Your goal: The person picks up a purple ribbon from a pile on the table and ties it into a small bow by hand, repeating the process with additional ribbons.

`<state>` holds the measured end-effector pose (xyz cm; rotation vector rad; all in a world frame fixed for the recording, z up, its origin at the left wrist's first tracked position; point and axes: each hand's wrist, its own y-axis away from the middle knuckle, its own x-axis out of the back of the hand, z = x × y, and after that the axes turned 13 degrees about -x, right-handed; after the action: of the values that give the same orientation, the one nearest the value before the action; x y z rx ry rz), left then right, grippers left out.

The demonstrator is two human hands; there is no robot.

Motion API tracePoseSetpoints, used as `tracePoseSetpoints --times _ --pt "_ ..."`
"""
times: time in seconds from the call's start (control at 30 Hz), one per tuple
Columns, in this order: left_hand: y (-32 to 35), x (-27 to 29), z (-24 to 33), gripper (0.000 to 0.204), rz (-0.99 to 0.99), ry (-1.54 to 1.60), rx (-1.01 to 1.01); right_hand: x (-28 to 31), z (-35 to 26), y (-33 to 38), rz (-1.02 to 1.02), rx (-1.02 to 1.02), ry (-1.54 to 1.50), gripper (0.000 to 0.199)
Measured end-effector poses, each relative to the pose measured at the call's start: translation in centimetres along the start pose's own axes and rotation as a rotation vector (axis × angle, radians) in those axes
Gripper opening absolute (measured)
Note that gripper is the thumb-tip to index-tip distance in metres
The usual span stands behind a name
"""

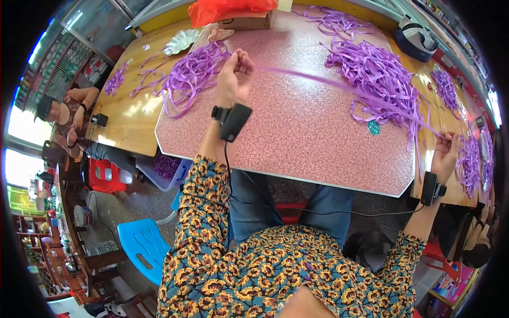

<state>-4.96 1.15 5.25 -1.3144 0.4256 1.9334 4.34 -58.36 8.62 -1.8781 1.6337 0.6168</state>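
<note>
Left hand [235,71] and right hand [444,151] each pinching one end of a purple ribbon [328,80], stretched taut above the table [297,138].

Wide bare stretch of pink tabletop [297,132] between the two hands, nothing on it. A taut purple strip [318,79] crosses above it. Left, a ribbon heap [191,71] crowds the edge; right, a bigger tangled pile [379,77]. Cardboard box [246,22] blocks the far side.
</note>
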Motion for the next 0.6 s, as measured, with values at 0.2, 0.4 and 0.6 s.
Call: tracePoseSetpoints --times 0.2,0.4,0.6 --pt "5.4 -5.9 -2.3 0.019 -0.329 -0.574 -0.125 -10.5 4.6 -0.1 0.218 0.457 1.271 0.032" --pt "9.0 -8.5 -5.7 0.020 -0.676 -0.916 -0.131 -18.0 13.9 -0.7 -0.344 0.153 1.033 0.017" --pt "9.7 -6.4 -8.7 0.017 -0.840 -0.973 -0.103 -18.1 19.4 -0.2 -0.470 -0.059 0.976 0.021"
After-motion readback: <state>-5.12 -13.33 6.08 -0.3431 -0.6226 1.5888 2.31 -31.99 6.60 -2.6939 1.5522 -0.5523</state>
